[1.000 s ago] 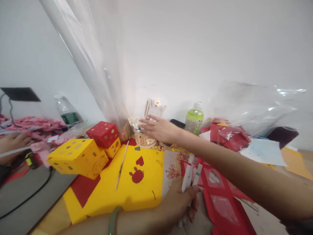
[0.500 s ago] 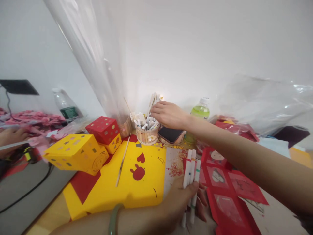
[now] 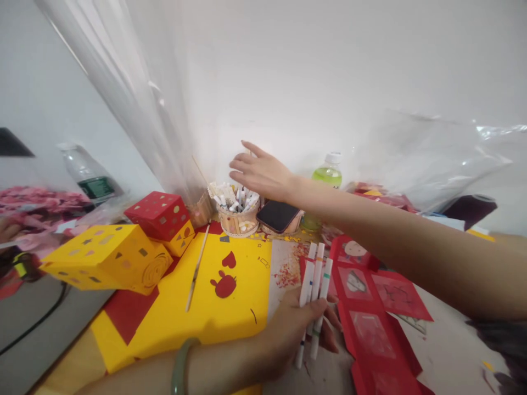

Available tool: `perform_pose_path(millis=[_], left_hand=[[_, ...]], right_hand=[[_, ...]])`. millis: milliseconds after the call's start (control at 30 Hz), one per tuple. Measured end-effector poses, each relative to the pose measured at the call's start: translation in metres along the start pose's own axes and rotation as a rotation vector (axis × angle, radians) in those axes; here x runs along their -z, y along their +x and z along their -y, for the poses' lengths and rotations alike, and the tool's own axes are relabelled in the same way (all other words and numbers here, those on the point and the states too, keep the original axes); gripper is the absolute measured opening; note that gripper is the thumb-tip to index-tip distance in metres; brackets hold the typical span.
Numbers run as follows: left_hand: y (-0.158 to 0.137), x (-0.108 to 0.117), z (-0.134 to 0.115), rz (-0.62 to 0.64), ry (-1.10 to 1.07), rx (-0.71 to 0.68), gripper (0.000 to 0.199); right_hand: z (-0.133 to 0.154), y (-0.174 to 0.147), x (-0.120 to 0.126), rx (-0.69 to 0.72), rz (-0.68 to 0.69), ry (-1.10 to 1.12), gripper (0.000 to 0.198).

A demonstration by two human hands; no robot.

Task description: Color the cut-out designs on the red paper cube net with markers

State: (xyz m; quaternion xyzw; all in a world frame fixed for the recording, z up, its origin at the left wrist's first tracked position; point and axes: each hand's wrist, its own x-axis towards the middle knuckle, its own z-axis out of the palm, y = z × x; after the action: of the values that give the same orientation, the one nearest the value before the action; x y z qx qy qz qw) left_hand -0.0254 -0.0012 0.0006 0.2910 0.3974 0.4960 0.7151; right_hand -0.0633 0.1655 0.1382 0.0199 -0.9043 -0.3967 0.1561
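My left hand [image 3: 294, 318], below a pale green bangle [image 3: 185, 365], is wrapped round several white marker pens [image 3: 316, 280] with coloured bands. They stand nearly upright over the grey board. My right hand [image 3: 261, 173] hovers just above and behind a woven basket [image 3: 237, 224] packed with more white markers [image 3: 234, 200]. Its fingers are stretched out and apart, with no object visible in them. Beside the basket, under my right forearm, a dark phone [image 3: 279, 216] rests on another small basket.
Yellow card [image 3: 234, 329] with red cut-outs [image 3: 225, 285] and a thin stick [image 3: 198, 269] lies left of the markers. Yellow [image 3: 111, 255] and red [image 3: 158, 214] boxes stand beyond it. An unfolded red box [image 3: 370, 329] lies at right. Bottles [image 3: 328, 175] and plastic sheeting [image 3: 140, 109] line the wall.
My right hand has lifted off the marker basket and its fingers have spread. My left hand still grips the markers. The whole view has shifted slightly to the right.
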Motion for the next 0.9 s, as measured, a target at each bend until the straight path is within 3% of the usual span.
perform_pose_path(millis=[133, 200, 433, 700, 900], left_hand=[[-0.001, -0.001, -0.002, 0.016, 0.040, -0.004, 0.027], [-0.002, -0.001, -0.003, 0.017, 0.047, -0.014, 0.029], [-0.002, -0.001, -0.003, 0.013, 0.082, -0.012, 0.029], [0.000, -0.002, -0.005, 0.029, 0.072, -0.008, 0.033], [0.001, 0.001, 0.001, 0.034, 0.066, -0.043, 0.028]], right_hand=[[0.011, 0.000, -0.002, 0.312, -0.046, -0.005, 0.039], [0.009, -0.003, -0.009, 0.358, 0.001, -0.011, 0.034], [-0.017, -0.017, -0.022, 0.241, 0.097, 0.036, 0.033], [-0.013, -0.015, -0.026, 0.144, 0.093, 0.102, 0.029], [-0.015, -0.013, -0.031, 0.149, 0.078, 0.077, 0.032]])
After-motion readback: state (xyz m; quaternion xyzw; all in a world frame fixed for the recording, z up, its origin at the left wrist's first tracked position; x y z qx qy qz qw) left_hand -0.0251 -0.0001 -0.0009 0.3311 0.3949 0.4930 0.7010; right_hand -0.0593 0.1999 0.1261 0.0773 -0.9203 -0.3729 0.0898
